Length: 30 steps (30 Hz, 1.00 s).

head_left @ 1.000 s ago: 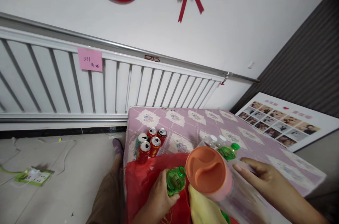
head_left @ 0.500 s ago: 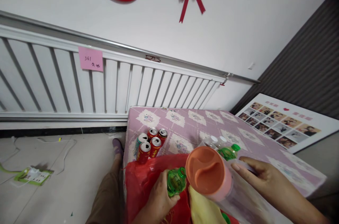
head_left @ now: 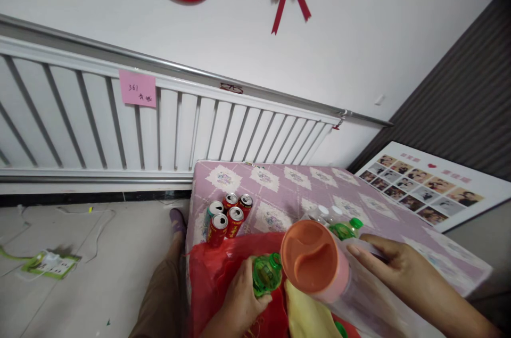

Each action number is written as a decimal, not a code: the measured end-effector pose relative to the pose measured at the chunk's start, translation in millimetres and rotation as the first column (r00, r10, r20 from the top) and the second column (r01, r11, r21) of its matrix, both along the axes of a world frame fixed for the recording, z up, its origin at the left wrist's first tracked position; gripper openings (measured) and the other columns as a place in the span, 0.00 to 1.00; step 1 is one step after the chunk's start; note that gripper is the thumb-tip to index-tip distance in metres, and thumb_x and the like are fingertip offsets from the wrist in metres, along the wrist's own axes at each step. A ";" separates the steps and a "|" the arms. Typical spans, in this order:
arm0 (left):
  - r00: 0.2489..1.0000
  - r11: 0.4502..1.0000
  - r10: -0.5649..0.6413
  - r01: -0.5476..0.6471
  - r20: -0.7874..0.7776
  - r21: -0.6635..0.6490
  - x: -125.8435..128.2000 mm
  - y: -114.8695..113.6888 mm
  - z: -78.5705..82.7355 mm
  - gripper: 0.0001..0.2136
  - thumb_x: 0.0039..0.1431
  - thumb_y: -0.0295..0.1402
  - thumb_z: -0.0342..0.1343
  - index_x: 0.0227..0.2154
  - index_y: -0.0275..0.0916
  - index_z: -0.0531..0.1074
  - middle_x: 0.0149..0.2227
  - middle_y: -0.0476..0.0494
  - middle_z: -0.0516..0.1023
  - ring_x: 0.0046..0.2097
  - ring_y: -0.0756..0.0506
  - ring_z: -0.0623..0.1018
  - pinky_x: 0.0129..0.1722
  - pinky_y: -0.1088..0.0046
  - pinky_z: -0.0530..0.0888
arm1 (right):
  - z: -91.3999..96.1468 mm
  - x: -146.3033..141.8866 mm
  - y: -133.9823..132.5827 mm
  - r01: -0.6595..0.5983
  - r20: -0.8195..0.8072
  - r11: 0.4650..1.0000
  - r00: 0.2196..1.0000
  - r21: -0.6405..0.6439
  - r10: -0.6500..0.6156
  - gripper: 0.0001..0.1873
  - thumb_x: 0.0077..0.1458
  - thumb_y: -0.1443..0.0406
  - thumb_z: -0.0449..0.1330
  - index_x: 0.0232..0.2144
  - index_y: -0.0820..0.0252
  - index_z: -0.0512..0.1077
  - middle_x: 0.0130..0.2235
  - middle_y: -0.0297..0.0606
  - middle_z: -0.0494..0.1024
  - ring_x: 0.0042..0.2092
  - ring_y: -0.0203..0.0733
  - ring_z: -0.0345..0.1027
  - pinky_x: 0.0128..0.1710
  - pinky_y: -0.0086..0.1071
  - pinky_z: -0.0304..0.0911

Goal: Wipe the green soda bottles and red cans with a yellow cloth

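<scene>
My left hand (head_left: 241, 295) is wrapped round a green plastic bottle (head_left: 266, 275), its neck tilted up toward the pitcher. My right hand (head_left: 393, 261) grips the handle of a clear pitcher (head_left: 365, 303) with an orange lid (head_left: 309, 255). The pitcher leans so that its lid faces me, and the lid's edge is beside the bottle's neck; whether they touch I cannot tell. Below both hands lie a red bag or cloth (head_left: 215, 269) and a yellow cloth (head_left: 307, 311). Behind the pitcher another green bottle (head_left: 347, 229) lies on the bed-like surface.
Several opened drink cans (head_left: 225, 221) stand on the patterned purple cover (head_left: 275, 194). Clear bottles with white caps (head_left: 325, 213) are behind the pitcher. A white radiator (head_left: 239, 125) runs along the wall. A photo board (head_left: 431, 183) leans at right; a power strip (head_left: 50, 264) lies on the floor.
</scene>
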<state>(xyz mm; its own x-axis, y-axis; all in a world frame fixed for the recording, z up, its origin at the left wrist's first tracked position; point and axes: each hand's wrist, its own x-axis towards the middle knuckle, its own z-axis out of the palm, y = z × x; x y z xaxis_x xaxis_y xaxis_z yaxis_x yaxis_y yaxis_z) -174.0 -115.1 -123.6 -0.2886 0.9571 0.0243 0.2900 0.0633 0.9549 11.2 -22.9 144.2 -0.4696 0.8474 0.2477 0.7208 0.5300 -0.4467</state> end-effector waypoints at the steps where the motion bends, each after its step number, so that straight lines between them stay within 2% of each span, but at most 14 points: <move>1: 1.000 1.000 0.001 -0.001 -0.002 -0.001 0.0 0.1 -0.3 0.34 0.42 0.25 0.63 0.56 0.35 0.61 0.58 0.33 0.71 0.59 0.37 0.71 0.60 0.62 0.66 | 0.3 0.8 0.1 -0.022 0.030 0.999 0.999 -0.050 0.024 0.27 0.47 0.41 0.58 0.22 0.56 0.78 0.24 0.37 0.80 0.28 0.48 0.74 0.26 0.31 0.69; 3: 1.000 1.000 -0.001 0.001 -0.003 -0.001 0.1 0.2 -0.9 0.34 0.42 0.25 0.63 0.56 0.35 0.62 0.58 0.32 0.71 0.59 0.37 0.71 0.60 0.61 0.66 | 0.0 2.8 1.0 -0.041 0.065 0.992 0.997 -0.119 0.049 0.27 0.50 0.41 0.57 0.25 0.56 0.79 0.27 0.38 0.82 0.31 0.49 0.75 0.28 0.32 0.70; 11: 1.000 1.000 -0.001 0.001 0.006 -0.020 0.3 -1.8 1.3 0.35 0.42 0.25 0.63 0.57 0.32 0.61 0.58 0.30 0.71 0.59 0.36 0.71 0.60 0.62 0.66 | 3.0 3.4 1.3 -0.051 0.057 0.988 0.997 -0.146 0.060 0.24 0.50 0.43 0.60 0.30 0.56 0.80 0.32 0.38 0.84 0.36 0.51 0.77 0.33 0.33 0.71; 18: 1.000 1.000 0.002 -0.001 0.015 -0.012 -0.1 -1.6 1.6 0.35 0.42 0.25 0.63 0.57 0.34 0.61 0.57 0.32 0.71 0.59 0.37 0.71 0.60 0.63 0.66 | 5.1 0.8 -0.6 -0.033 0.060 0.984 0.997 -0.174 0.044 0.24 0.50 0.44 0.60 0.31 0.57 0.80 0.34 0.39 0.84 0.37 0.52 0.78 0.35 0.32 0.72; 25: 1.000 1.000 0.007 -0.007 0.007 -0.006 1.2 -1.1 -1.5 0.37 0.42 0.25 0.63 0.58 0.33 0.59 0.58 0.31 0.70 0.60 0.37 0.71 0.61 0.63 0.66 | 3.9 1.3 -0.6 -0.036 0.069 0.985 0.996 -0.169 0.048 0.24 0.51 0.44 0.59 0.31 0.57 0.79 0.33 0.39 0.84 0.36 0.51 0.77 0.34 0.32 0.71; 30: 1.000 1.000 0.003 -0.004 0.022 0.020 0.1 -1.0 -0.3 0.35 0.42 0.24 0.63 0.57 0.35 0.61 0.57 0.33 0.72 0.58 0.38 0.72 0.60 0.63 0.67 | 2.9 5.4 -0.4 -0.030 0.088 0.983 0.995 -0.183 0.046 0.25 0.52 0.44 0.59 0.31 0.57 0.80 0.32 0.38 0.84 0.36 0.51 0.77 0.32 0.33 0.71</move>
<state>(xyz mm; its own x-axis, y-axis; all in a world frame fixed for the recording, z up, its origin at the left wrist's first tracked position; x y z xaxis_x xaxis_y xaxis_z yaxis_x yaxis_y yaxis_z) -173.8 -116.2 -123.9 -0.2927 0.9555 0.0367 0.2686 0.0453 0.9622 16.6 -23.3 147.2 -0.5159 0.8554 0.0464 0.7439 0.4742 -0.4708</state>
